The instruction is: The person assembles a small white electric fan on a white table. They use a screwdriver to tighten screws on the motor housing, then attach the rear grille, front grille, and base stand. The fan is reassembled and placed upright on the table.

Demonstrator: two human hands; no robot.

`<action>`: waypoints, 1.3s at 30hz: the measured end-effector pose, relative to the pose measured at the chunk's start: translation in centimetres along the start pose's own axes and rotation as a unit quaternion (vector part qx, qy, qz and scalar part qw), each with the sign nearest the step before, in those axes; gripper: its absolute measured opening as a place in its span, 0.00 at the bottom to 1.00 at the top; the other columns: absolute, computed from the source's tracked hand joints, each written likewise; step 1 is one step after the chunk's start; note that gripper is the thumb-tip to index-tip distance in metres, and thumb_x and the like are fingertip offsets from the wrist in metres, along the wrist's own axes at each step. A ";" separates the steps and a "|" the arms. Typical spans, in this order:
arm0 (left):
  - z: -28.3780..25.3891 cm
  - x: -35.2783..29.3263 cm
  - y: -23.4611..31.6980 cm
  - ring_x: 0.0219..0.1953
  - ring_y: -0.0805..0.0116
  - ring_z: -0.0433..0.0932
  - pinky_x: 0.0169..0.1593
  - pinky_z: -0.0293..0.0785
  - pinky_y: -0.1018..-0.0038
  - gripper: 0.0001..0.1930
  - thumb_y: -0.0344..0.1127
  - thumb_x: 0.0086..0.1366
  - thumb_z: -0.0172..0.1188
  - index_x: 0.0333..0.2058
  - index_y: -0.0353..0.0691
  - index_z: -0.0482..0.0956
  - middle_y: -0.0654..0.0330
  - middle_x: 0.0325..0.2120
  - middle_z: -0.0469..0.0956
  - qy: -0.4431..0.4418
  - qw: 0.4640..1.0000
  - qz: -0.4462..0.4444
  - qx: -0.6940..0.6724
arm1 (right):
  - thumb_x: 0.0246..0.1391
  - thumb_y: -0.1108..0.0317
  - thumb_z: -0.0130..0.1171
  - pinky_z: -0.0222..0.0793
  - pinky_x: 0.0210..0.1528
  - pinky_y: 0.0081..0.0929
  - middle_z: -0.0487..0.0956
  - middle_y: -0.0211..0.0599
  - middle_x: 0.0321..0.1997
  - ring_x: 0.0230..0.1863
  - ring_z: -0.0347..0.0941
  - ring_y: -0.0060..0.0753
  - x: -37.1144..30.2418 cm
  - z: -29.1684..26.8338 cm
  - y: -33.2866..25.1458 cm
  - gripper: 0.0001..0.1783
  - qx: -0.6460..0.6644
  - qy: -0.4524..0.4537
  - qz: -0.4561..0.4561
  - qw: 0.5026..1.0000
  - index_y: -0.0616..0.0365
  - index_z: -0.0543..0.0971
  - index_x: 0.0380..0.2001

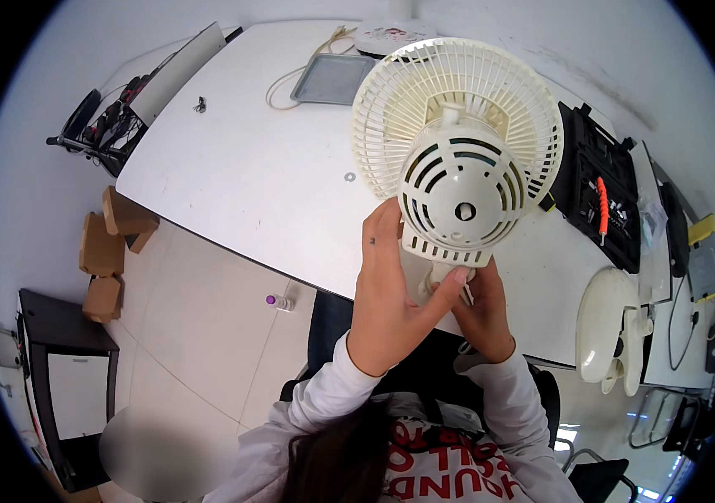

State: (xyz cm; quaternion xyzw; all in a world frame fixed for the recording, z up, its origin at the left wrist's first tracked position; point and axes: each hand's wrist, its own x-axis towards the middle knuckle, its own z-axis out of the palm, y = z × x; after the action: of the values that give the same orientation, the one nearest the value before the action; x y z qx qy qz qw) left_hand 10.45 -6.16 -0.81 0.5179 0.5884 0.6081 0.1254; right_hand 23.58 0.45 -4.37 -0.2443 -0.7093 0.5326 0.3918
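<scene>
A cream-coloured fan head [458,197] with a round wire-style grille [479,71] is held up over the white table, its slotted motor cover facing me. My left hand [395,289] is closed around the lower left of the cover and the neck, with the thumb across the neck [441,281]. Just below the cover, my right hand [485,314] grips the neck from the right; some of its fingers are hidden behind it. A separate cream fan base [599,323] rests at the table's right edge, tilted on its side.
Beyond the fan lie a grey tray [332,80] and a pale cable [278,84]. A small ring [349,177] sits left of the grille. On the right, a black tool case [580,189] holds an orange-handled tool [602,205]. A purple-capped bottle [279,303] and cardboard boxes [102,243] are on the floor.
</scene>
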 end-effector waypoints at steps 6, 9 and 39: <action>-0.9 0.1 -0.4 0.54 0.49 0.64 0.54 0.65 0.61 0.39 0.35 0.50 0.68 0.58 0.32 0.58 0.43 0.52 0.62 0.010 1.000 -0.015 -0.019 | 0.46 0.79 0.64 0.69 0.44 0.26 0.77 0.40 0.39 0.40 0.74 0.31 0.4 0.1 0.2 0.23 -0.047 0.013 -0.011 0.999 0.64 0.70 0.46; -1.1 0.1 -0.2 0.55 0.50 0.63 0.54 0.65 0.61 0.41 0.36 0.47 0.70 0.58 0.33 0.58 0.45 0.52 0.63 0.107 0.993 0.039 0.021 | 0.45 0.78 0.65 0.68 0.42 0.26 0.76 0.40 0.36 0.36 0.73 0.33 0.5 0.1 0.0 0.20 -0.070 0.013 -0.025 0.997 0.63 0.72 0.42; -6.0 0.5 3.6 0.46 0.56 0.74 0.62 0.51 0.43 0.10 0.27 0.40 0.66 0.26 0.44 0.80 0.65 0.28 0.75 0.181 0.928 0.163 0.280 | 0.45 0.76 0.65 0.69 0.44 0.28 0.74 0.43 0.43 0.41 0.73 0.45 0.6 0.0 -0.1 0.22 -0.132 -0.064 -0.039 0.988 0.59 0.71 0.45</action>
State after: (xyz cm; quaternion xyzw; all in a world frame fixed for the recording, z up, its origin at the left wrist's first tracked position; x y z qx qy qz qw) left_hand 7.21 -10.30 3.83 0.5016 0.6548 0.5144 -0.2346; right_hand 23.22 0.87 -4.07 -0.2309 -0.8060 0.4334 0.3306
